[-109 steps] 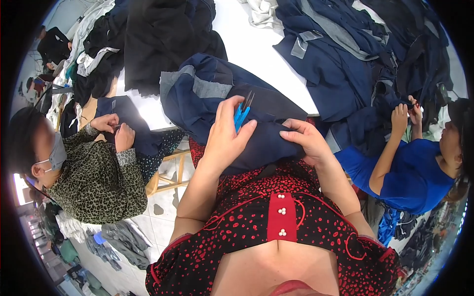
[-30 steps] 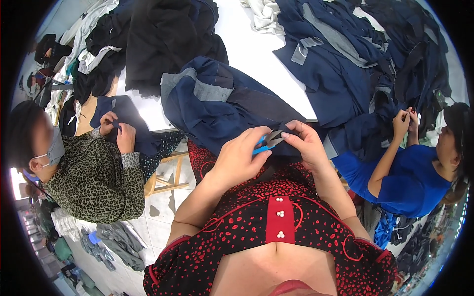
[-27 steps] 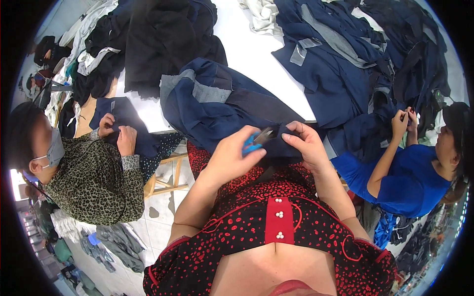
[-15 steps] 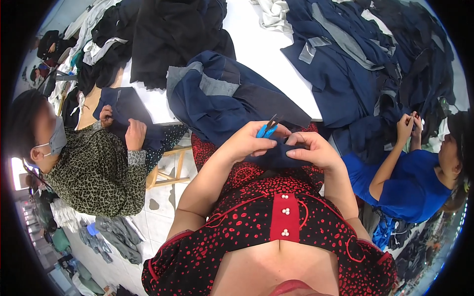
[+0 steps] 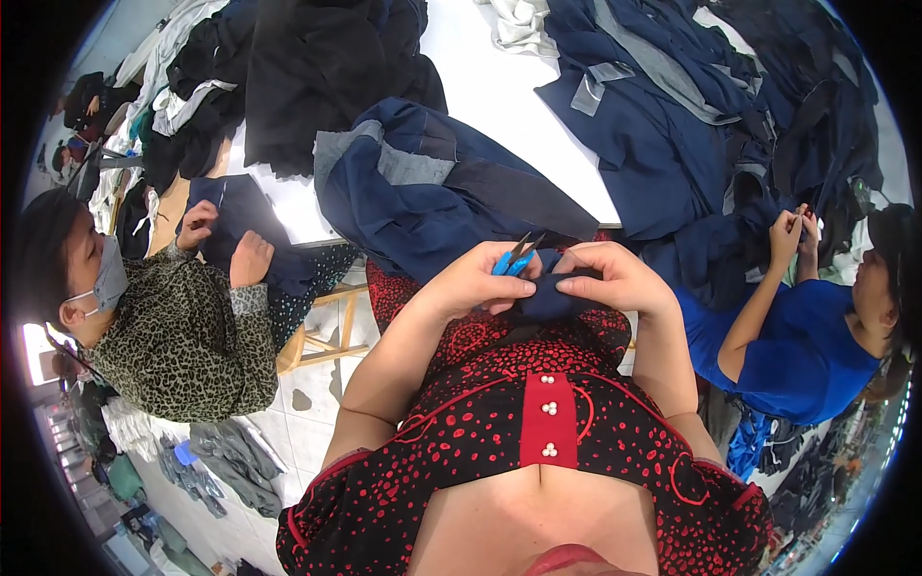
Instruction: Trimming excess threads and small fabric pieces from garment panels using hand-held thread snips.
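Observation:
Thread snips with blue handles and dark, parted blades rest in my left hand, tips pointing up and away from me. That hand's fingers also close on a piece of navy cloth in front of my waist. From the other side my right hand pinches the same cloth, thumb on top and fingers partly hidden beneath. Beyond my hands, a navy garment with grey inner patches lies bunched at the table edge and hangs over it toward my lap.
The white table carries a black fabric heap, a white cloth and a navy garment pile. A masked co-worker handles navy cloth at left; another in blue works at right. A wooden stool stands at left.
The cloth between my hands has come up slightly and shows more, with my right fingers flatter on it. The left co-worker's head has turned and their hand has lifted off the cloth.

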